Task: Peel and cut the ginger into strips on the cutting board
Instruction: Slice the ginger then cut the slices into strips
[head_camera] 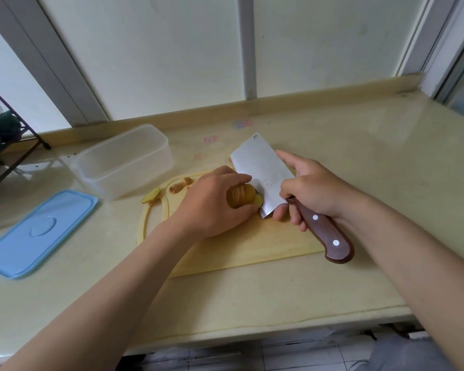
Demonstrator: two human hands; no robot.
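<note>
The left hand (214,204) curls over the one main piece of ginger (240,198) at the centre of the frame, gripping it against the single cutting board (252,245). The fingers cover its far side, so only the near brown end shows, marked with fine crosswise lines. One cleaver (260,170) stands edge-down just right of the ginger. Its lower edge is hidden behind the ginger and the hands, so whether it is touching the board cannot be told. The right hand (314,188) wraps the cleaver's wooden handle where it meets the blade, forefinger stretched along the blade. Two rivets show on the handle.

At the board's left end lie three loose ginger bits (180,184), one pale and two brownish, too small to tell whether they are peel or knobs. Left of centre on the table (359,156) sit one clear plastic container (126,159) and one blue lid (40,231), apart. A dark wire rack (14,145) is cut off at the left edge
</note>
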